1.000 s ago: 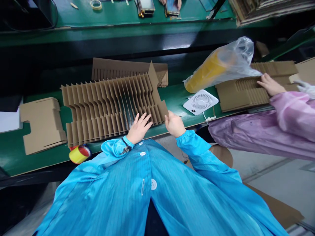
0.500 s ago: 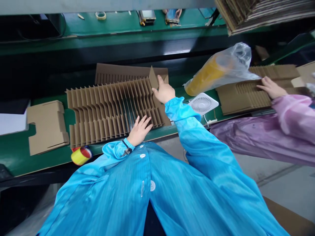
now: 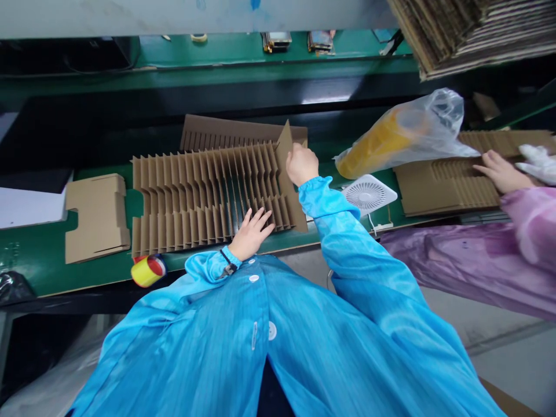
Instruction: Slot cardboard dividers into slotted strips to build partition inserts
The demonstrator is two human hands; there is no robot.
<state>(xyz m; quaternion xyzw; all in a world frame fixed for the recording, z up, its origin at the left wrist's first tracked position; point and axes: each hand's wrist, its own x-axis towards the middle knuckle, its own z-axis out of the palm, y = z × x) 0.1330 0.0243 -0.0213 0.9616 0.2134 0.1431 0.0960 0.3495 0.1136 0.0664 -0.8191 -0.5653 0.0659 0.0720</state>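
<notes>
A brown cardboard divider grid (image 3: 186,197) with many upright slats lies on the green bench in front of me. My left hand (image 3: 249,234) rests with fingers spread on the near edge of the slats, towards their right end. At that end a cardboard end panel (image 3: 284,156) stands tilted. Against this panel is my right hand (image 3: 303,164), its fingers curled closed; whatever may be inside them is hidden. Behind the grid lies a flat slotted cardboard sheet (image 3: 226,127), partly covered by the slats.
A folded cardboard piece (image 3: 98,220) and a yellow tape roll (image 3: 147,270) lie to the left. Right of the grid are a white fan (image 3: 369,194) and a bagged yellow roll (image 3: 377,145). Another person's hand (image 3: 504,172) touches more cardboard (image 3: 443,188). Stacked cardboard (image 3: 478,35) juts in above.
My right hand's extended index finger has curled in, and the hand is now closed by the end panel. My left hand stays spread on the slats. The whole view has shifted slightly.
</notes>
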